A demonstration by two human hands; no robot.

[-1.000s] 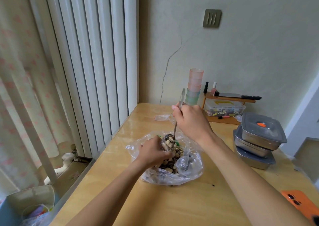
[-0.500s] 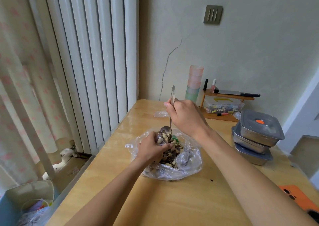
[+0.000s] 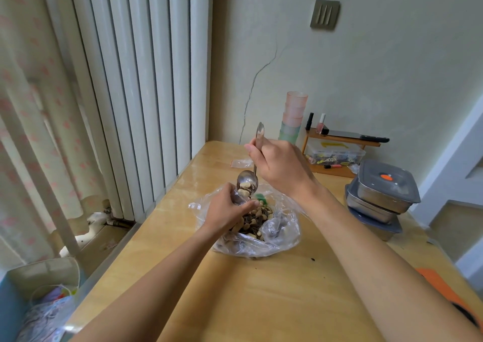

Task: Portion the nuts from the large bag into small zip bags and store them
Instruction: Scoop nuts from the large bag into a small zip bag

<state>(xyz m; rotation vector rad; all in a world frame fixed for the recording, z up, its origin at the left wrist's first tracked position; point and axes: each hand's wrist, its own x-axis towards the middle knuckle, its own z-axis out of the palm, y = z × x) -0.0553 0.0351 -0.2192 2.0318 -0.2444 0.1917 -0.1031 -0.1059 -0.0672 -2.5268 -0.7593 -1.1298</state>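
head view: the right hand (image 3: 279,166) is clamped round the handle of a metal spoon (image 3: 247,180), fingers curled, the bowl tipped down and carrying a few nuts (image 3: 257,217). the left hand (image 3: 224,207) sits just under it, fingers curled and pinching what looks like the mouth of a small zip bag (image 3: 237,198) (most of it is hidden by the hand, so how wide it gapes i cannot tell). both are right over the large bag (image 3: 282,234), which lies open on the wooden table (image 3: 261,302) with the rest of the nuts heaped inside. another small clear bag (image 3: 241,162) lies flat farther back, and lidded steel containers (image 3: 384,187) are stacked to the right.

handling, as i judge it: the nuts are light, hard and loose, so they should roll off a tilted spoon quickly. the zip bag film is thin, limp and slick. it will likely fold shut unless pinched at the rim on opposite sides. the spoon is stiff, best held high on the handle as here.
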